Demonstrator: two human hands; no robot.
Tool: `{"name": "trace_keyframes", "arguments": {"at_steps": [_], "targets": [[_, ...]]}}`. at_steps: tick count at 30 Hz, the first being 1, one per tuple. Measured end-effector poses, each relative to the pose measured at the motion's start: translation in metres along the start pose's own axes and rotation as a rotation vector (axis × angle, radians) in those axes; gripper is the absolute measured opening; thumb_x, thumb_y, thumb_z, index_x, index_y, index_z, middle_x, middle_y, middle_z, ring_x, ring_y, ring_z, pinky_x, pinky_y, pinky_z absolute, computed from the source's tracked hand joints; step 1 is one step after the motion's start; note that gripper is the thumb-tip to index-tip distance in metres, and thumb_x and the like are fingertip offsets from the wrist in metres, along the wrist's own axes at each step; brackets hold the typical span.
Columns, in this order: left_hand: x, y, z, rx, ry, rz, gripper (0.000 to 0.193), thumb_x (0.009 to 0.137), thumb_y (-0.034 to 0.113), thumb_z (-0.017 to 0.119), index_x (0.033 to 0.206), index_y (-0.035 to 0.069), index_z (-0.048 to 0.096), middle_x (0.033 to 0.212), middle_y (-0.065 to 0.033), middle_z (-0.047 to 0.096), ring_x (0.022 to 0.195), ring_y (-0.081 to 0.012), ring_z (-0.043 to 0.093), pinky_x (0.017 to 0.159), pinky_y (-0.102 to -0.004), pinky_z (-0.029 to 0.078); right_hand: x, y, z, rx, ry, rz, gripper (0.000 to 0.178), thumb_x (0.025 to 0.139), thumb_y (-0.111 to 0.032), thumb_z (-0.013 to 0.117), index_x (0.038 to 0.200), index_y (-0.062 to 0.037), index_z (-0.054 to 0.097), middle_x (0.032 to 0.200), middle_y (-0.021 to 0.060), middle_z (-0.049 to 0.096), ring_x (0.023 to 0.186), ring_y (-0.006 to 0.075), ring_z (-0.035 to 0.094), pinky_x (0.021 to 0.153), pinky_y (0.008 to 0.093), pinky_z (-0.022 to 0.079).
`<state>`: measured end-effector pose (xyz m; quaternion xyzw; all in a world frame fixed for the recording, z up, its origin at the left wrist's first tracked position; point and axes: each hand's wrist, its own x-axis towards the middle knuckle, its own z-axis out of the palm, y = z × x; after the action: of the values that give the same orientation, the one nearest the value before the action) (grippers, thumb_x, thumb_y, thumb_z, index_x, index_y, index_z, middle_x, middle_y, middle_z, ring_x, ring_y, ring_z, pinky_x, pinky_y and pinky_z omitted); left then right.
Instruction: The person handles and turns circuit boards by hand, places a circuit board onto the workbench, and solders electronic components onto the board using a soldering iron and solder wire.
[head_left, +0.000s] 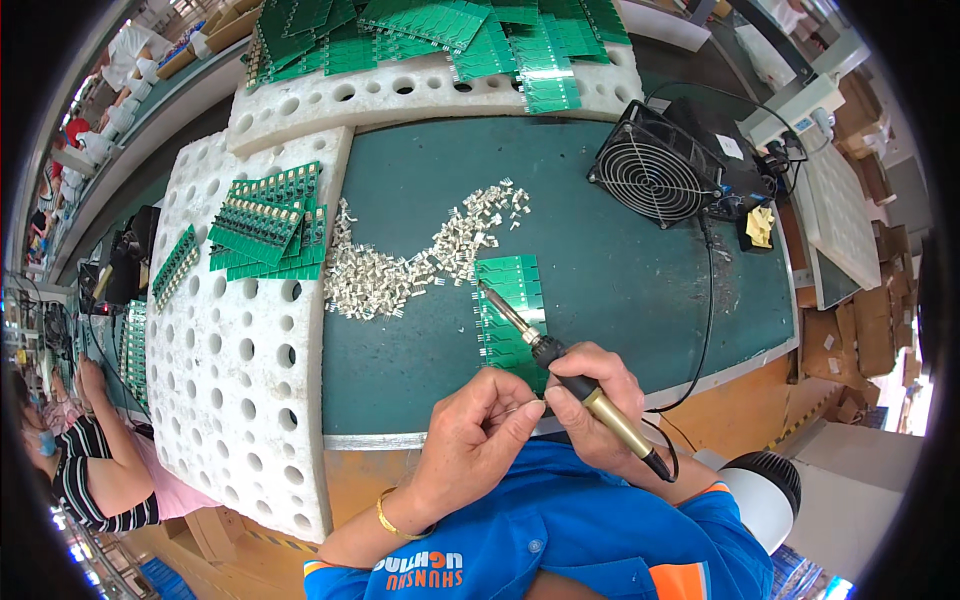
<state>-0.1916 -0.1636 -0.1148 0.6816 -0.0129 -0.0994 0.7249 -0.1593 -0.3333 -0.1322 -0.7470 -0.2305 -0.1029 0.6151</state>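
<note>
My right hand (pixel 605 385) is closed around the handle of a soldering iron (pixel 612 420), whose metal tip points away to the upper left. That tip lies over the left edge of a green circuit board (pixel 515 280) flat on the bench. Just left of the iron, my left hand (pixel 480 425) pinches a thin strand of solder wire (pixel 512 408) between thumb and fingers. Small white connectors (pixel 375 282) are heaped left of the board, and a curved trail of them reaches toward its upper edge.
A white foam slab (pixel 235 400) with holes carries populated boards (pixel 265 220) on the left. More bare boards (pixel 430 25) are stacked on another slab at the back. A black fan (pixel 655 175) and a yellow sponge (pixel 760 227) stand right. Another person (pixel 110 450) works at far left.
</note>
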Motion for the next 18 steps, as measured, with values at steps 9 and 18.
{"name": "trace_keyframes", "arguments": {"at_steps": [9, 18], "targets": [[0.007, -0.006, -0.008, 0.065, 0.069, -0.014, 0.008, 0.09, 0.006, 0.068, 0.089, 0.002, 0.062, 0.069, 0.0024, 0.056, 0.056, -0.002, 0.043, 0.049, -0.0199, 0.035, 0.007, 0.005, -0.006, -0.044, 0.06, 0.011, 0.023, 0.082, 0.004, 0.071, 0.102, -0.0004, 0.06, 0.085, 0.0126, 0.064, 0.071, 0.0224, 0.063, 0.06, 0.0311, 0.049], [0.036, -0.025, -0.04, 0.143, 0.48, -0.007, 0.005, 0.088, 0.001, 0.069, 0.088, 0.001, 0.064, 0.07, 0.0096, 0.05, 0.06, 0.0013, 0.038, 0.053, -0.0162, 0.029, 0.003, 0.027, -0.015, -0.031, -0.006, -0.125, 0.024, 0.087, -0.013, 0.068, 0.104, 0.0031, 0.062, 0.076, 0.01, 0.062, 0.062, 0.0197, 0.056, 0.063, 0.0338, 0.043]]}}
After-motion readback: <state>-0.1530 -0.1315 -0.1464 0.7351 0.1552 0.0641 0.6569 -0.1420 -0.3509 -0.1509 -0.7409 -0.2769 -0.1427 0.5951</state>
